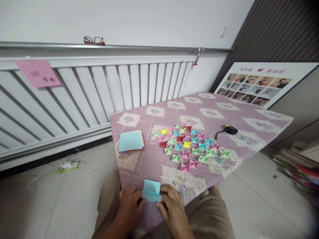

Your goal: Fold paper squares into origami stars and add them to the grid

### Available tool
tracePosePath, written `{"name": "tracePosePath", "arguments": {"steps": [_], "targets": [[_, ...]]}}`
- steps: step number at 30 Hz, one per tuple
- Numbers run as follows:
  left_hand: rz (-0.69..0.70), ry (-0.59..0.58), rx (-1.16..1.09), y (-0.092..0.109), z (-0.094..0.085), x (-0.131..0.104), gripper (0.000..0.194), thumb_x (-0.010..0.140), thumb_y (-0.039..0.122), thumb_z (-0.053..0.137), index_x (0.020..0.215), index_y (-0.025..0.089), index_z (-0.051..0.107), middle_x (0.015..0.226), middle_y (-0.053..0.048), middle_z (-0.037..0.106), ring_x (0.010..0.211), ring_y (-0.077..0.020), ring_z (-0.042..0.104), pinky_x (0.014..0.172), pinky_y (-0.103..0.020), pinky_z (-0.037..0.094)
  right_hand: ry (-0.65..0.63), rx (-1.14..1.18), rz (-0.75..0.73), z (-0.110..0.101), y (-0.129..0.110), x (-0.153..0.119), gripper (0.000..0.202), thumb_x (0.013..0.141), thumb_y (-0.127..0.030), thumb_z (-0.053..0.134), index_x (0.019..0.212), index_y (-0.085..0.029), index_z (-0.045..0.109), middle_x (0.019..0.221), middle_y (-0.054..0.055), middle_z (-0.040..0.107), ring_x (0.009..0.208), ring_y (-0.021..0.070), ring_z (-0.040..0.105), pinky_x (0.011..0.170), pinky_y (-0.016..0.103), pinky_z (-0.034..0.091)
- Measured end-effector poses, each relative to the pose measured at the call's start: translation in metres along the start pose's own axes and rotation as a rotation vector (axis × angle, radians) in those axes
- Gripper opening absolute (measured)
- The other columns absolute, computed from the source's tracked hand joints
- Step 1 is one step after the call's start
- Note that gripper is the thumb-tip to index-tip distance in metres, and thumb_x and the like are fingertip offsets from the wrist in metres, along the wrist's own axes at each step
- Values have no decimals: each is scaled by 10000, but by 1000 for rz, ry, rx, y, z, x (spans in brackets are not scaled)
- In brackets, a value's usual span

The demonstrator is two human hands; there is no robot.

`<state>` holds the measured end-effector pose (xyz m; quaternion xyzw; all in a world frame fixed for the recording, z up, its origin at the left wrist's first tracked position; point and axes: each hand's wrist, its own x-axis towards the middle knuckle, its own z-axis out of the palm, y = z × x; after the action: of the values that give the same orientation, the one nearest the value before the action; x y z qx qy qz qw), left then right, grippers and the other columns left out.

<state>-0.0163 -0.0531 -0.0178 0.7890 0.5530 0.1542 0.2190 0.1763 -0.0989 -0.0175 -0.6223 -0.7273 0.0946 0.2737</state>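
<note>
Near the front corner of the table, a light blue sheet of paper (152,187) is partly folded, with a flap raised along its near side. My left hand (131,200) pinches its left end between thumb and fingers. At the right end, my right hand (171,200) grips the same paper, thumb in front and fingers behind. Beyond my hands lie several small folded paper pieces (186,145) in pink, green, blue, yellow and red, set out in rough rows. To the left is a stack of square paper (131,140), light blue on top, with cream and red edges showing.
A purple floral cloth (147,162) covers the table. A black coiled object with a strap (230,129) lies at the right. Behind stands a white radiator (104,86) with a pink note (37,73); glasses (94,40) rest on its pipe. A power strip (69,166) is on the floor.
</note>
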Motion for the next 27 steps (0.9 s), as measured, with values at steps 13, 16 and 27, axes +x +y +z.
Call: {"name": "tracePosePath", "arguments": {"steps": [13, 16, 27], "targets": [[-89, -101, 144, 15, -14, 14, 242, 882, 329, 479, 733, 219, 635, 848, -20, 651, 892, -226, 562, 840, -397, 282, 195, -70, 101, 18, -1, 0, 184, 829, -284, 578, 652, -236, 581, 1050, 38, 611, 1121, 266, 498, 894, 429, 396], [-108, -129, 168, 19, -18, 17, 224, 868, 324, 506, 722, 215, 636, 838, -18, 652, 883, -222, 561, 837, -392, 282, 209, -86, 115, 20, 0, 1, 183, 806, -268, 596, 628, -234, 568, 1050, 35, 614, 1124, 268, 499, 894, 430, 403], [-89, -168, 186, 16, -17, 23, 184, 818, 297, 543, 681, 209, 630, 814, -16, 660, 862, -233, 563, 826, -398, 295, 198, -88, 163, 20, -5, 3, 171, 761, -204, 602, 599, -236, 555, 1053, 37, 617, 1125, 283, 493, 889, 457, 403]]}}
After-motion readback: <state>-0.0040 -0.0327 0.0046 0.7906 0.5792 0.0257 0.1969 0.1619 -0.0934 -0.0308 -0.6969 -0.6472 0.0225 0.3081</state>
